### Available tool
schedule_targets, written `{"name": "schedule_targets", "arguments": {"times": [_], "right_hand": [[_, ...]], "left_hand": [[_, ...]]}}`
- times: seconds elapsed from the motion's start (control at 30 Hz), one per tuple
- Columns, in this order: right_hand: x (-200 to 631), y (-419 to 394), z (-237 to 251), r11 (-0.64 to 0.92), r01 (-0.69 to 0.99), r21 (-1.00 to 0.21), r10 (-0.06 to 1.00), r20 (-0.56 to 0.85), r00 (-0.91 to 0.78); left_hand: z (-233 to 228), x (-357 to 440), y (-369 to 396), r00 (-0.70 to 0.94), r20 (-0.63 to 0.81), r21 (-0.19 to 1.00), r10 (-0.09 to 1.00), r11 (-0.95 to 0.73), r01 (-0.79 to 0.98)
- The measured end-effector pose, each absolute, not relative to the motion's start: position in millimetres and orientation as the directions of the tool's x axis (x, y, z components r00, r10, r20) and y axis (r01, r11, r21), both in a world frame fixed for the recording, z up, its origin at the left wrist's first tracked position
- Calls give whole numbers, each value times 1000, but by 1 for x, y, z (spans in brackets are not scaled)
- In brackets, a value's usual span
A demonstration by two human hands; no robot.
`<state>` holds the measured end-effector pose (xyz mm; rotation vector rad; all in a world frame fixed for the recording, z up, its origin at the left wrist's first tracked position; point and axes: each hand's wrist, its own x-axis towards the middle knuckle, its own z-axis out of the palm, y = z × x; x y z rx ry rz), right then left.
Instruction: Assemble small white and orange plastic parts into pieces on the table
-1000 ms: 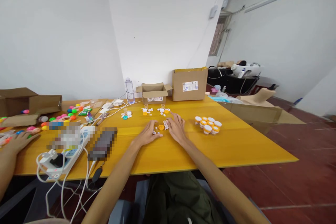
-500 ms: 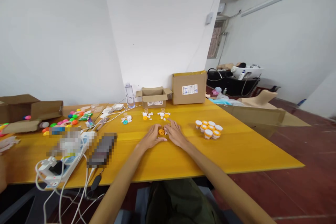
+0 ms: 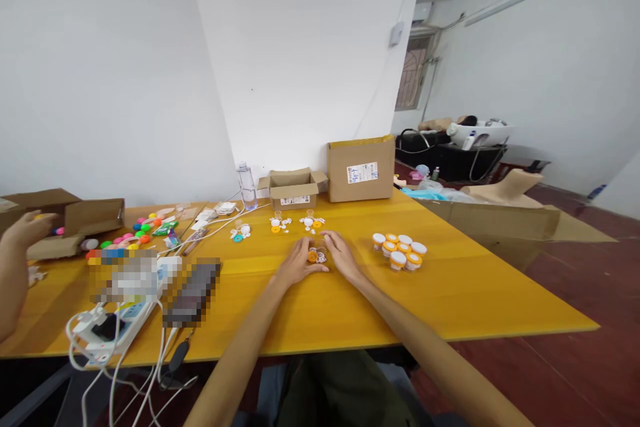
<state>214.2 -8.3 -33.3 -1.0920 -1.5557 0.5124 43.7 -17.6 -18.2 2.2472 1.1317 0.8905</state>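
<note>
My left hand (image 3: 295, 262) and my right hand (image 3: 344, 255) lie on the yellow table (image 3: 450, 293), fingertips meeting around a small orange round piece (image 3: 313, 256) with small white bits beside it. Both sets of fingers touch or pinch the piece; which hand really grips it is too small to tell. A cluster of several small white-and-orange jars (image 3: 401, 249) stands to the right of my right hand. More small white and orange parts (image 3: 295, 220) lie farther back.
Two cardboard boxes (image 3: 360, 168) and a water bottle (image 3: 247, 185) stand at the table's back edge. A power strip with cables (image 3: 113, 323) hangs at the front left. Colourful small items (image 3: 133, 233) and another person's hand (image 3: 23, 233) are far left.
My hands have closed in around the orange piece, fingertips now touching it. The view drifted slightly. The other person's hand at far left rose toward the brown box.
</note>
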Motion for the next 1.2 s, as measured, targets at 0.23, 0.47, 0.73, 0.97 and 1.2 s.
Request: {"name": "schedule_targets", "arguments": {"times": [0.23, 0.47, 0.73, 0.97, 1.2], "right_hand": [[217, -6, -31, 409, 222, -885, 892, 439, 109], [226, -5, -30, 380, 210, -901, 899, 413, 143], [245, 4, -33, 324, 229, -918, 882, 380, 278], [248, 16, -34, 311, 211, -927, 871, 366, 328], [251, 44, -30, 221, 192, -956, 838, 287, 464]], "left_hand": [[-14, 62, -18, 501, 366, 596, 785, -611, 521], [-13, 81, -16, 551, 367, 530, 749, -656, 538], [-13, 109, -8, 547, 327, 468, 770, -635, 614], [-13, 134, 4, 508, 276, 459, 816, -576, 676], [-4, 158, 15, 471, 240, 477, 849, -526, 704]]}}
